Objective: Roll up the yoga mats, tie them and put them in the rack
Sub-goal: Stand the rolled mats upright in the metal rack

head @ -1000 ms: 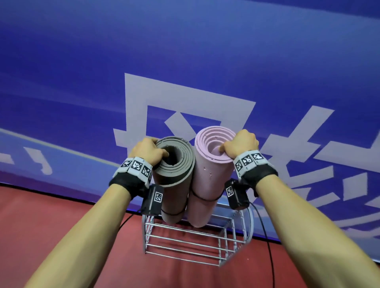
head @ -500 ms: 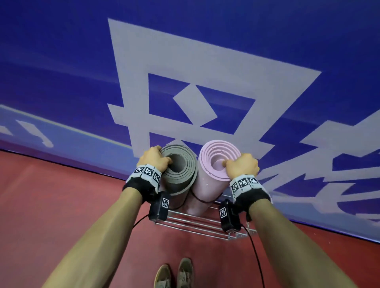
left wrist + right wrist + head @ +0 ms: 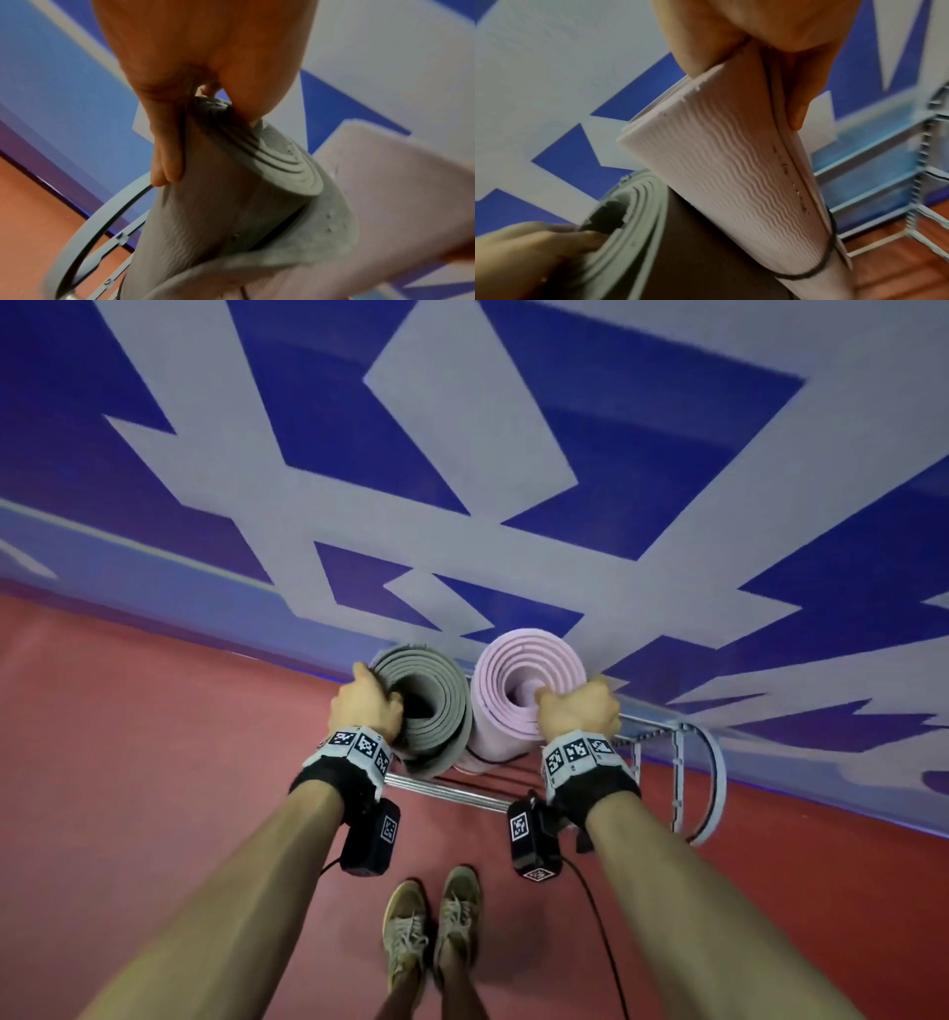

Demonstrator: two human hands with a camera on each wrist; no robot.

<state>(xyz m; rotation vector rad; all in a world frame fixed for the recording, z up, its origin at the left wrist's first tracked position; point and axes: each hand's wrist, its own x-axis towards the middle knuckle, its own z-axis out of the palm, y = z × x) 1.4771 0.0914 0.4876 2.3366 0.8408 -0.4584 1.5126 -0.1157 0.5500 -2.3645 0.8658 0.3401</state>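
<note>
Two rolled mats stand upright side by side in a grey wire rack [image 3: 680,752] against the wall. The grey mat [image 3: 436,706] is on the left, the pink mat [image 3: 518,675] on the right. My left hand [image 3: 367,706] grips the grey mat's top edge, thumb in the roll's hollow and fingers down its outer side [image 3: 167,162]. My right hand [image 3: 580,711] grips the pink mat's top rim the same way [image 3: 795,101]. A thin black band [image 3: 816,268] circles the pink roll lower down. The mats' lower ends are hidden.
A blue wall with large pale lettering [image 3: 513,454] rises right behind the rack. The floor [image 3: 128,762] is red. My two shoes [image 3: 431,927] stand just in front of the rack. The rack's rounded end hoop [image 3: 716,788] sticks out on the right.
Both mats have gone down into the rack with my hands still on their tops. My head has tipped downward, so my feet and more floor show.
</note>
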